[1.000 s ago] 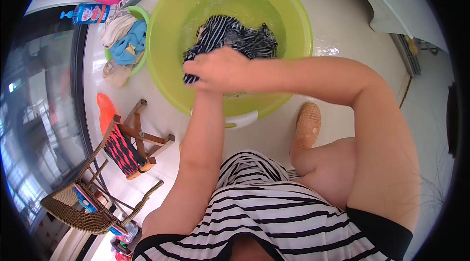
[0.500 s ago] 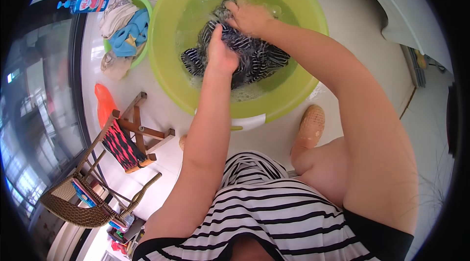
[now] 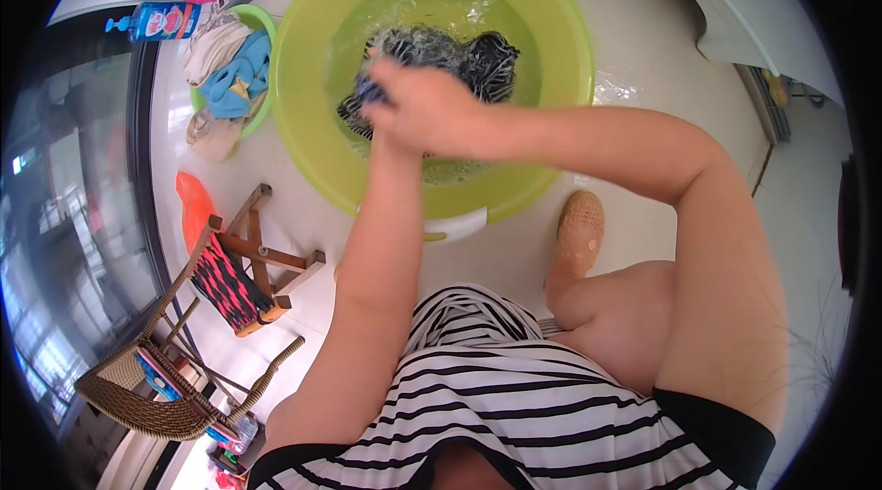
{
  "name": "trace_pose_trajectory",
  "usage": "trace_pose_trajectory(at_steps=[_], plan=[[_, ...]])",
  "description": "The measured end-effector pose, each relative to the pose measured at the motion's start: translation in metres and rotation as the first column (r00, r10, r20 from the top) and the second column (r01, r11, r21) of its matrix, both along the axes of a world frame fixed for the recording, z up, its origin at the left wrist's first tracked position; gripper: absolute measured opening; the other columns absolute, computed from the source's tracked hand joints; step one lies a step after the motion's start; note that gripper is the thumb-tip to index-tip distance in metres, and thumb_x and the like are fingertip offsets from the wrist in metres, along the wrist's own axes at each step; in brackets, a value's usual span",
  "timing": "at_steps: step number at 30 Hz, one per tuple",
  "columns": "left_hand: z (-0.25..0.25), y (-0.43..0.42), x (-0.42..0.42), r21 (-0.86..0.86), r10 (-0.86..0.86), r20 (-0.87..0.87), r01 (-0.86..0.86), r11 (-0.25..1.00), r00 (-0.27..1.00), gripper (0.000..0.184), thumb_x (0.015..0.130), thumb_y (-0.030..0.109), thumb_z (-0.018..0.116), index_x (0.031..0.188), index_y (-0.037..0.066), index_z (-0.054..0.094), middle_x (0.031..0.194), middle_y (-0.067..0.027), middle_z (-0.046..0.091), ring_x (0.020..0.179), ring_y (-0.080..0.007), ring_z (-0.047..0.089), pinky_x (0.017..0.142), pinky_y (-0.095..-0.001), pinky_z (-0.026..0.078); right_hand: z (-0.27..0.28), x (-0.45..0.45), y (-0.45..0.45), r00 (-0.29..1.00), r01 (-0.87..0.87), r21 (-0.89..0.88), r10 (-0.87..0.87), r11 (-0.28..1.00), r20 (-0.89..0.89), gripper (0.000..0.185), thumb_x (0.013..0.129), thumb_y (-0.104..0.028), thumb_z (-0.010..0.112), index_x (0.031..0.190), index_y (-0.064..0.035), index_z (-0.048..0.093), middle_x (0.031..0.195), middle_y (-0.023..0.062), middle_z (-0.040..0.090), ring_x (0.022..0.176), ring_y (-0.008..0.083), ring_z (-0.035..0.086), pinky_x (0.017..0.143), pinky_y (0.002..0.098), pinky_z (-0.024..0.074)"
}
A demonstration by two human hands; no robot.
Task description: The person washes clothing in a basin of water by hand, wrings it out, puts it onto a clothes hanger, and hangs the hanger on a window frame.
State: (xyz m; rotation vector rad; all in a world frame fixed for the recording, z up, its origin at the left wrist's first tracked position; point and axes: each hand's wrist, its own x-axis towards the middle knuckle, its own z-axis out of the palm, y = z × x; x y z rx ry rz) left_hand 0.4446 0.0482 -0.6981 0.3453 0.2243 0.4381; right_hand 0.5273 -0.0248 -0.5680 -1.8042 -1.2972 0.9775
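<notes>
Head view, 1 camera. Dark striped cloth (image 3: 491, 67): bunched in the water of the large green tub (image 3: 571, 77). Right hand (image 3: 427, 109): motion-blurred, fingers wrapped around a fold at the cloth's left part. Left hand: hidden behind the right; cannot tell whether clenched or slack. Judgement: the 2 hands meet so the fold is worked between them, water bearing the rest. Tub is directly ahead, presumably for 2-arm reach. Small basin (image 3: 266, 109) beside it holds other cloths (image 3: 234, 72), likely separated to avoid mixing.
</notes>
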Motion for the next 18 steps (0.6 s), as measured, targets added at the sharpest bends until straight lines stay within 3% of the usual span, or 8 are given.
trace_pose_trajectory(at_steps=[1, 5, 6, 7, 10, 13, 14, 18], plan=[[-0.004, -0.006, -0.005, -0.034, -0.024, 0.228, 0.033, 0.999, 0.973, 0.047, 0.095, 0.059, 0.038, 0.104, 0.017, 0.056, 0.109, -0.0076, 0.059, 0.108, -0.0244, 0.056, 0.092, -0.0484, 0.046, 0.007, -0.01, -0.01, 0.99, -0.102, 0.199, 0.08, 0.975, 0.112, 0.03, 0.088, -0.03, 0.06, 0.104, -0.0053, 0.053, 0.089, 0.0207, 0.065, 0.082, 0.0398, 0.065, 0.075, 0.0479, 0.0522], [0.048, -0.017, 0.016, 0.09, 0.286, -0.332, -0.272, 0.958, 0.899, 0.047, 0.095, 0.057, 0.032, 0.103, 0.018, 0.056, 0.104, -0.0079, 0.06, 0.104, -0.0244, 0.058, 0.098, -0.0489, 0.045, -0.014, 0.031, 0.014, 0.805, -0.372, 0.196, 0.21, 0.907, 0.555, 0.03, 0.089, -0.038, 0.059, 0.095, -0.0093, 0.052, 0.09, 0.0127, 0.065, 0.073, 0.0321, 0.067, 0.063, 0.0442, 0.0546], [0.062, -0.015, 0.017, -0.061, 0.21, -0.407, -0.255, 0.965, 0.889, 0.049, 0.096, 0.056, 0.032, 0.112, 0.017, 0.057, 0.111, -0.0082, 0.061, 0.108, -0.0245, 0.058, 0.097, -0.0485, 0.046, -0.017, 0.031, 0.014, 0.778, -0.382, 0.206, 0.193, 0.901, 0.598, 0.032, 0.09, -0.042, 0.057, 0.094, -0.0113, 0.052, 0.085, 0.0103, 0.065, 0.071, 0.0299, 0.067, 0.059, 0.0413, 0.0547], [0.076, -0.014, 0.019, -0.215, 0.133, -0.47, -0.26, 0.941, 0.873, 0.053, 0.096, 0.056, 0.032, 0.12, 0.017, 0.058, 0.118, -0.0084, 0.063, 0.112, -0.0245, 0.059, 0.097, -0.0482, 0.047, -0.029, 0.047, 0.023, 0.8, -0.323, 0.179, 0.167, 0.929, 0.576, 0.034, 0.092, -0.045, 0.053, 0.097, -0.0112, 0.051, 0.084, 0.011, 0.065, 0.072, 0.0316, 0.067, 0.061, 0.0434, 0.0545], [0.052, 0.0, 0.028, -0.01, 0.254, -0.598, -0.324, 0.946, 0.76, 0.042, 0.097, 0.041, 0.048, 0.124, 0.01, 0.057, 0.117, -0.0056, 0.066, 0.107, -0.025, 0.063, 0.095, -0.0433, 0.05, -0.046, 0.088, 0.041, 0.854, -0.043, -0.051, 0.063, 0.998, 0.516, 0.037, 0.098, -0.044, 0.044, 0.105, -0.0081, 0.049, 0.096, 0.0174, 0.067, 0.084, 0.0371, 0.066, 0.07, 0.0479, 0.0536], [0.057, 0.004, 0.035, -0.005, 0.233, -0.806, -0.4, 0.916, 0.544, 0.035, 0.092, 0.025, 0.059, 0.124, 0.012, 0.054, 0.128, -0.0039, 0.057, 0.12, -0.0198, 0.051, 0.11, -0.0452, 0.029, -0.078, 0.101, 0.04, 0.814, 0.235, -0.04, -0.174, 0.971, 0.554, 0.042, 0.099, -0.043, 0.043, 0.106, -0.0023, 0.049, 0.103, 0.0207, 0.066, 0.087, 0.0392, 0.066, 0.072, 0.0491, 0.053], [0.053, 0.005, 0.027, 0.11, 0.235, -0.702, -0.224, 0.968, 0.672, 0.034, 0.091, 0.023, 0.061, 0.122, 0.013, 0.052, 0.124, -0.0038, 0.055, 0.118, -0.0155, 0.046, 0.108, -0.0441, 0.024, -0.09, 0.095, 0.042, 0.824, 0.219, -0.05, -0.157, 0.974, 0.545, 0.042, 0.099, -0.043, 0.043, 0.106, -0.0023, 0.049, 0.103, 0.0207, 0.066, 0.087, 0.0392, 0.066, 0.072, 0.0491, 0.053], [0.054, 0.002, 0.022, 0.34, 0.264, -0.781, 0.031, 0.94, 0.566, 0.048, 0.086, 0.012, 0.061, 0.131, 0.007, 0.045, 0.115, -0.0042, 0.058, 0.096, -0.0155, 0.056, 0.086, -0.0374, 0.041, -0.114, 0.093, 0.039, 0.797, -0.004, -0.236, 0.145, 0.972, 0.586, 0.041, 0.101, -0.039, 0.04, 0.123, -0.0053, 0.049, 0.106, 0.0194, 0.065, 0.099, 0.0384, 0.064, 0.081, 0.0471, 0.0524]])
